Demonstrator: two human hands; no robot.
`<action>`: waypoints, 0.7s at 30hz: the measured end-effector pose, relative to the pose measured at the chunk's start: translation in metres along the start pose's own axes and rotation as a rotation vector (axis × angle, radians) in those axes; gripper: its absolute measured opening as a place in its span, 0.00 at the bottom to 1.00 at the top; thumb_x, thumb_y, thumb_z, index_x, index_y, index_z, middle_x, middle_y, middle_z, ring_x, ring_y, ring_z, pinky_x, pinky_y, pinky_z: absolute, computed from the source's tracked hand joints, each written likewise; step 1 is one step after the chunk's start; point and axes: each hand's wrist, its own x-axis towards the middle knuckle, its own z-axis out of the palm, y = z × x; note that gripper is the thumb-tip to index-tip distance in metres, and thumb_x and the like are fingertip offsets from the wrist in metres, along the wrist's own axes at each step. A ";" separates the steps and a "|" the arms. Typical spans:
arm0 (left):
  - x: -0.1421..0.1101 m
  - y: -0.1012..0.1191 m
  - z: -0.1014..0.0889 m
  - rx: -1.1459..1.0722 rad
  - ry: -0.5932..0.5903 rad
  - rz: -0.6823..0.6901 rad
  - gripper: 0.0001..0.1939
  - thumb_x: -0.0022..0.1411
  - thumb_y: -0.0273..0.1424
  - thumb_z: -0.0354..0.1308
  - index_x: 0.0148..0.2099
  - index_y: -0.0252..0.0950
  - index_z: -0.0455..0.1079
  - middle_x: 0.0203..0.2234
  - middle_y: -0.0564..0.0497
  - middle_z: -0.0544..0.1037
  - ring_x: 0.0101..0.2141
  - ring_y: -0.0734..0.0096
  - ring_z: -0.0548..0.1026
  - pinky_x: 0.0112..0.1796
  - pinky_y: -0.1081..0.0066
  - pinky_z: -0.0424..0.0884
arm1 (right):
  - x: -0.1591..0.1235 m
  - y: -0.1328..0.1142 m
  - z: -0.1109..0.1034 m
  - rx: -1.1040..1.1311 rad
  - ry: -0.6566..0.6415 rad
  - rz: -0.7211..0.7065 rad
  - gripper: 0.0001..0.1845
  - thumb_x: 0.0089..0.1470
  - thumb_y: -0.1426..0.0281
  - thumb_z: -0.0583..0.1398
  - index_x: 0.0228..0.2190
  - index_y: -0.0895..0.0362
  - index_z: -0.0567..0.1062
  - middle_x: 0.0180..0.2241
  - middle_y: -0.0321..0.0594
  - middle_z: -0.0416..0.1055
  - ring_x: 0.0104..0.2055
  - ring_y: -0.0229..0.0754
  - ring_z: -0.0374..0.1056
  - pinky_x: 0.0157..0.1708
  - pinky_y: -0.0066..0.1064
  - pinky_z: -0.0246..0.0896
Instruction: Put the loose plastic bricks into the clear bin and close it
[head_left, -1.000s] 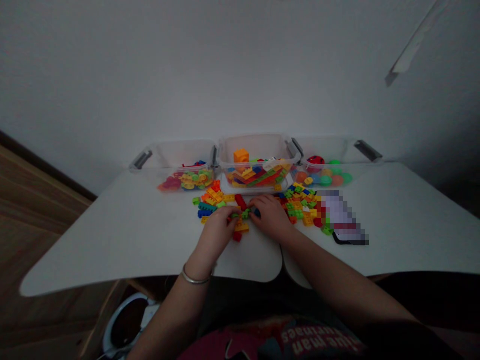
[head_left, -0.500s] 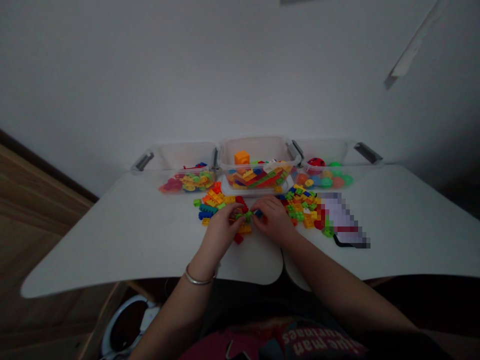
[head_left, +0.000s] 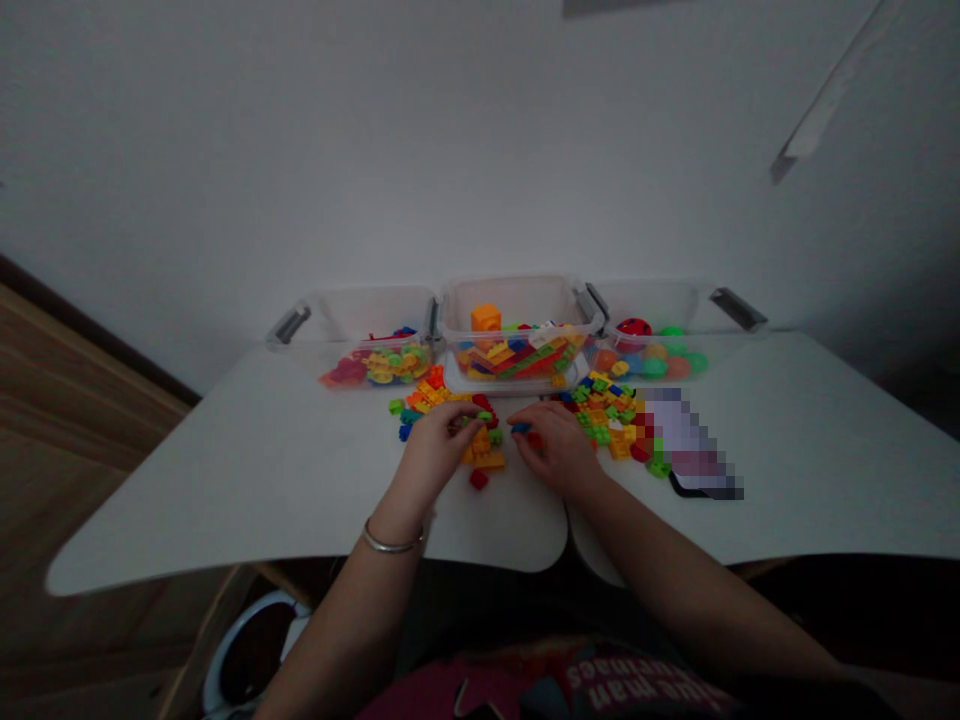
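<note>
While the left hand pinches a small green plastic brick, the right hand curls at a small blue plastic brick, its grip unclear; both bricks lie between the hands, the blue nearer the right.

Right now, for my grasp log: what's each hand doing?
Left hand: closed, seemingly pinching a green brick.
Right hand: fingers at a blue brick; cannot tell if holding it.

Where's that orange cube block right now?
In the head view, the orange cube sits left of centre in the middle clear plastic bin, resting on coloured building bricks.
</note>
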 end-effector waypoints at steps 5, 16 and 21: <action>0.036 -0.013 -0.041 -0.024 0.277 0.048 0.13 0.57 0.35 0.58 0.44 0.36 0.75 0.33 0.49 0.79 0.32 0.69 0.74 0.35 0.70 0.72 | -0.001 0.002 -0.003 -0.003 0.030 -0.009 0.10 0.58 0.73 0.56 0.39 0.55 0.75 0.37 0.42 0.78 0.42 0.46 0.71 0.49 0.42 0.64; 0.102 -0.014 -0.091 0.510 0.432 0.163 0.14 0.63 0.30 0.52 0.47 0.36 0.75 0.40 0.43 0.77 0.43 0.60 0.75 0.47 0.65 0.69 | -0.002 0.005 -0.007 -0.003 0.030 -0.020 0.09 0.57 0.74 0.56 0.35 0.55 0.76 0.35 0.41 0.78 0.40 0.45 0.71 0.49 0.41 0.64; 0.109 -0.005 -0.087 0.717 0.268 -0.003 0.17 0.65 0.29 0.46 0.44 0.34 0.76 0.38 0.39 0.80 0.40 0.54 0.76 0.41 0.62 0.69 | -0.001 0.007 -0.002 -0.022 -0.040 0.021 0.09 0.56 0.75 0.56 0.35 0.54 0.76 0.35 0.41 0.77 0.41 0.45 0.70 0.48 0.41 0.64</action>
